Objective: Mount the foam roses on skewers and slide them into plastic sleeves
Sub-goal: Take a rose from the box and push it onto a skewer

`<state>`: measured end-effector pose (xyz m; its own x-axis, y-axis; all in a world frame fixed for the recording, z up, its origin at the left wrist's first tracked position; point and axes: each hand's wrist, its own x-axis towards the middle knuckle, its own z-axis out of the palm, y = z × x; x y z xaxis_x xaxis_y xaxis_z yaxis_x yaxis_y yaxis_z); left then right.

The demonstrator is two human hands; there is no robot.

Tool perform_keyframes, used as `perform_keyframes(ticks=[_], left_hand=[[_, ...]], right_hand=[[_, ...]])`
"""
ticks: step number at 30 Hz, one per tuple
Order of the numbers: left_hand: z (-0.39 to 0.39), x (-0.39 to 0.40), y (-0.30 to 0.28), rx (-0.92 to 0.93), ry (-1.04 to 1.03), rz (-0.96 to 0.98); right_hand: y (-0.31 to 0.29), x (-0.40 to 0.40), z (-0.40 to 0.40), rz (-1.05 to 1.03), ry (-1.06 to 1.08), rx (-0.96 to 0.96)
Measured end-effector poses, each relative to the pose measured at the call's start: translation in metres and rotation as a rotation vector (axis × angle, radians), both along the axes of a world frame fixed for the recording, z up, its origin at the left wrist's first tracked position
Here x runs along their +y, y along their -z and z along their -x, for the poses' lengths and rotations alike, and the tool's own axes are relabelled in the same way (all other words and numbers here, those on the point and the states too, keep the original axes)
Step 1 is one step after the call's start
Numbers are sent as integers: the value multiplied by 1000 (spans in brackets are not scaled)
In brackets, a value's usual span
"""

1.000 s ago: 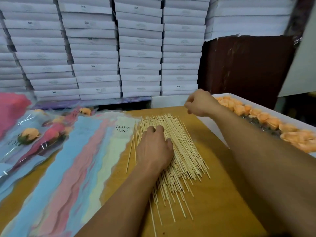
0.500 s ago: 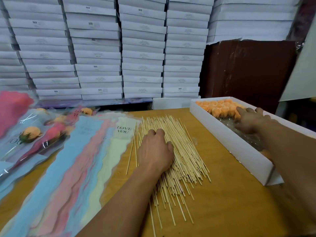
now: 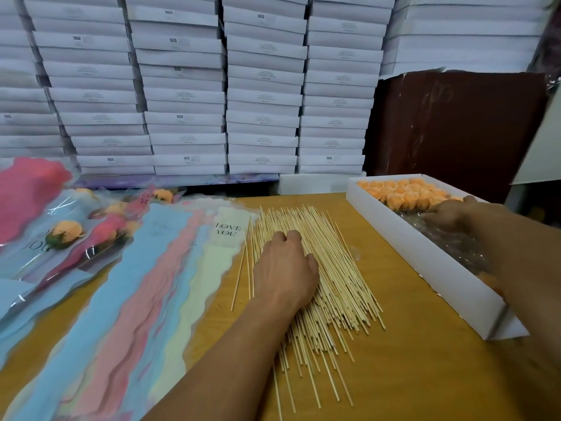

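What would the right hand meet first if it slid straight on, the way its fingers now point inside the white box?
Most likely the foam roses: the right hand lies in the white box, fingers aimed at that orange cluster. Depth is unclear, and the fingertips may already touch the nearest rose.

The left hand (image 3: 285,268) is laid palm down, knuckles up, with the fingers curled under at the far end and the forearm stretched forward from the lower middle. The right hand (image 3: 452,212) is reached out to the right, fingers extended forward and slightly spread.
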<state>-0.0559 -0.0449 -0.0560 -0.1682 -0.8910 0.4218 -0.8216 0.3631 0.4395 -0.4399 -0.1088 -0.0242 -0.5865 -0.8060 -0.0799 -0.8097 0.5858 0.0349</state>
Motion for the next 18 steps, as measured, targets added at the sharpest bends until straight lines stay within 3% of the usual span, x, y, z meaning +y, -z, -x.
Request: perform_keyframes(ticks=[18], left_hand=[[1, -4, 2, -10, -6, 19]], right_hand=[[-3, -7, -2, 144, 38, 31]])
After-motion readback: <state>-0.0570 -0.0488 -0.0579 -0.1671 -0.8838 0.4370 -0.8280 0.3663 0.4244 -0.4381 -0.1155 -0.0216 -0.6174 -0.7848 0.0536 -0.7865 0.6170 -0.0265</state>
